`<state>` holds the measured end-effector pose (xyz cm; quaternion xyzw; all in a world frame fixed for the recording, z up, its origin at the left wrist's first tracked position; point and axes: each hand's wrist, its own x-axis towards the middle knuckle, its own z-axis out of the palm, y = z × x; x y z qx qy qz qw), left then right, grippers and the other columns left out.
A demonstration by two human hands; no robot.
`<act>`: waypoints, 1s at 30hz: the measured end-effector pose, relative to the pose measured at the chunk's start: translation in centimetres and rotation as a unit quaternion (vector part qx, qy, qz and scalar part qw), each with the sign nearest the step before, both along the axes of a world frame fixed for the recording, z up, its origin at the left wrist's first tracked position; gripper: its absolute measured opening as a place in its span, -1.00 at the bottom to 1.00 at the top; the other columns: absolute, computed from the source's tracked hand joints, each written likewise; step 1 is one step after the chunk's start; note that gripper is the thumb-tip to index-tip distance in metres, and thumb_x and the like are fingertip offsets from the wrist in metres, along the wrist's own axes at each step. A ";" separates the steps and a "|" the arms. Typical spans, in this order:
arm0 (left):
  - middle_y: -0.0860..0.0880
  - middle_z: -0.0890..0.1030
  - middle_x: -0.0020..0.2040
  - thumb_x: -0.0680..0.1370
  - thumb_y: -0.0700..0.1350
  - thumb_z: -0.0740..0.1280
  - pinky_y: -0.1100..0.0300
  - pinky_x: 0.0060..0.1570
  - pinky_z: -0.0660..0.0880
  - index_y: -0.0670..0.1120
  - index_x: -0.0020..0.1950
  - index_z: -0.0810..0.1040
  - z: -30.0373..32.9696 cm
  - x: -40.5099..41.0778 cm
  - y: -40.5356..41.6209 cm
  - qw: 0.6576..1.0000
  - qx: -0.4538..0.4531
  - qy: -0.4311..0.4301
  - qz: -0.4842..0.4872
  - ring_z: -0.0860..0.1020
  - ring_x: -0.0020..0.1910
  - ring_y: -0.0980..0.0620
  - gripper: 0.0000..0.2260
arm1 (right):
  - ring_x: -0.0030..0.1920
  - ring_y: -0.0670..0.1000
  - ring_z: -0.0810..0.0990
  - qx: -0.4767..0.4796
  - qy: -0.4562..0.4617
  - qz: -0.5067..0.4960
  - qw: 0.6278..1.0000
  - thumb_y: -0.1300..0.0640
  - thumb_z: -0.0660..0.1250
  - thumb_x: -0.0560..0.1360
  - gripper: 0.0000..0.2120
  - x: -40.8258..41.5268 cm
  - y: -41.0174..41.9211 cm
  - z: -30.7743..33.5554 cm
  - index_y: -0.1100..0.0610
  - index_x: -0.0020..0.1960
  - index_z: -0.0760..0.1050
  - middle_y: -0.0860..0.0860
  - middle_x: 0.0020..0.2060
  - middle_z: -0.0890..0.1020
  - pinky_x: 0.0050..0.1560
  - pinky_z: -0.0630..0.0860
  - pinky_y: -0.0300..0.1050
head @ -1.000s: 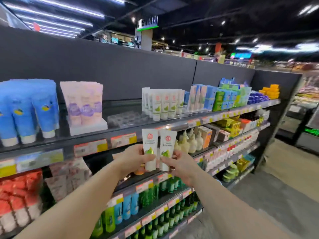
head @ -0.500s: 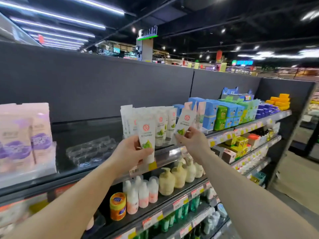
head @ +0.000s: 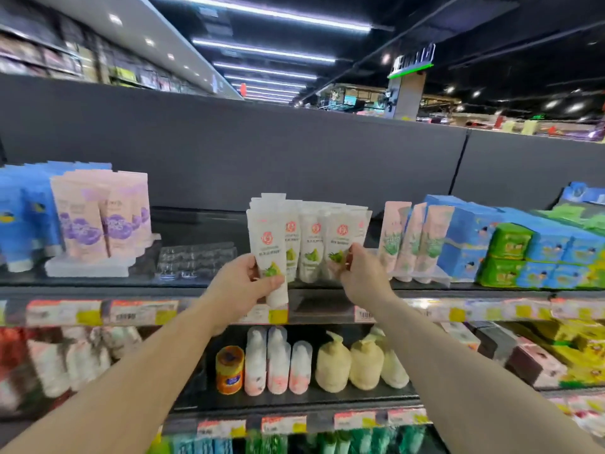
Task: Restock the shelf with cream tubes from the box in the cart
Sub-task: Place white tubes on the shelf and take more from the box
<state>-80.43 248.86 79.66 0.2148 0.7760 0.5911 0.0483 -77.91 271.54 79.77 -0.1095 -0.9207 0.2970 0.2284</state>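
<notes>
My left hand (head: 244, 285) grips a white cream tube (head: 270, 253) with a red logo and green leaf print, held upright in front of the top shelf's edge (head: 314, 291). My right hand (head: 358, 271) pinches a second white tube (head: 343, 244) at its lower part, at the right end of the row of matching white tubes (head: 309, 240) standing on that shelf. Whether this tube rests on the shelf I cannot tell. The cart and box are out of view.
Pink tubes (head: 104, 217) and blue tubes (head: 23, 217) stand to the left, with a clear plastic tray (head: 196, 258) between them and the white row. Pale pink tubes (head: 412, 240) and blue and green boxes (head: 510, 250) fill the right. Bottles (head: 330, 362) line the lower shelf.
The view has swung left to face the shelf squarely. Both hands rose from below the shelf to its level, and my right hand carried its tube to the right end of the row.
</notes>
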 end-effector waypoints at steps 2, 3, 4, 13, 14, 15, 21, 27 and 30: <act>0.11 0.67 0.07 0.54 -0.17 0.39 0.29 -0.14 0.58 0.04 0.17 0.53 -0.2 0.9 0.5 1.000 0.007 -0.012 0.002 0.64 0.00 0.17 -0.77 | 0.03 0.10 0.56 0.023 -0.031 0.007 0.999 -0.01 0.31 0.57 -0.75 -0.1 0.2 0.2 0.12 0.12 0.40 0.06 0.03 0.62 0.03 0.55 0.08; 0.09 0.67 0.08 0.54 -0.17 0.39 0.25 -0.09 0.60 0.01 0.19 0.53 -0.3 1.2 0.7 1.000 0.007 -0.016 0.000 0.64 0.02 0.15 -0.76 | 0.02 0.10 0.56 0.029 -0.051 0.008 0.998 -0.03 0.30 0.57 -0.75 -0.2 0.3 0.3 0.12 0.11 0.39 0.06 0.02 0.61 0.03 0.54 0.09; 0.07 0.67 0.09 0.54 -0.17 0.40 0.19 -0.03 0.61 -0.01 0.21 0.53 -0.3 1.4 0.9 1.000 0.004 -0.019 0.000 0.64 0.03 0.13 -0.75 | 0.02 0.10 0.55 0.031 -0.069 0.008 0.997 -0.06 0.28 0.57 -0.74 -0.3 0.4 0.3 0.11 0.11 0.38 0.06 0.02 0.60 0.04 0.54 0.10; 0.09 0.66 0.09 0.53 -0.17 0.41 0.04 0.08 0.61 0.12 0.07 0.52 0.4 2.0 2.7 1.000 0.016 -0.017 0.005 0.63 0.07 0.10 -0.78 | 0.00 0.01 0.52 -0.078 -0.078 0.038 0.993 -0.04 0.33 0.55 -0.71 0.1 1.1 1.3 0.09 0.17 0.39 -0.02 0.01 0.55 -0.11 0.48 -0.16; 0.10 0.66 0.10 0.53 -0.18 0.41 0.09 0.04 0.62 0.12 0.08 0.51 0.5 2.1 3.1 1.000 0.024 -0.015 0.007 0.63 0.06 0.12 -0.77 | -0.01 -0.03 0.53 -0.133 -0.039 0.040 0.990 0.00 0.35 0.55 -0.67 0.9 1.2 1.5 0.10 0.24 0.41 -0.05 0.03 0.57 -0.18 0.46 -0.23; 0.10 0.65 0.11 0.53 -0.18 0.41 0.15 -0.01 0.62 0.11 0.10 0.51 0.6 2.2 3.5 0.999 0.031 -0.009 0.009 0.62 0.06 0.14 -0.76 | -0.03 -0.06 0.54 -0.168 0.012 0.031 0.985 0.02 0.37 0.54 -0.64 1.8 1.2 1.5 0.10 0.27 0.41 -0.06 0.03 0.58 -0.22 0.44 -0.27; 0.02 0.67 0.07 0.51 -0.12 0.44 0.09 -0.03 0.64 0.04 0.22 0.54 1.1 2.5 6.8 1.000 0.027 0.006 -0.013 0.66 0.01 0.08 -0.71 | -0.04 -0.21 0.58 -0.148 -0.017 0.153 0.977 -0.02 0.50 0.41 -0.62 6.0 -0.4 0.9 -0.10 0.17 0.46 -0.20 -0.05 0.62 -0.09 0.51 -0.32; 0.12 0.64 0.04 0.60 0.00 0.30 0.17 0.05 0.56 0.07 0.14 0.59 0.8 2.5 8.5 0.998 -0.033 0.055 -0.023 0.59 0.04 0.16 -0.85 | -0.12 -0.22 0.57 -0.152 0.033 0.086 0.984 0.03 0.49 0.44 -0.75 6.0 1.7 1.5 -0.07 0.08 0.53 -0.18 -0.14 0.64 -0.22 0.43 -0.34; 0.17 0.60 0.02 0.61 0.04 0.25 0.25 0.02 0.47 0.07 0.13 0.58 -0.3 1.7 7.1 0.962 -0.182 0.200 0.046 0.53 0.00 0.23 -0.83 | -0.15 -0.20 0.53 -0.146 0.079 0.015 0.986 0.05 0.45 0.48 -0.84 5.2 3.2 2.0 -0.01 0.00 0.51 -0.20 -0.16 0.59 -0.28 0.34 -0.36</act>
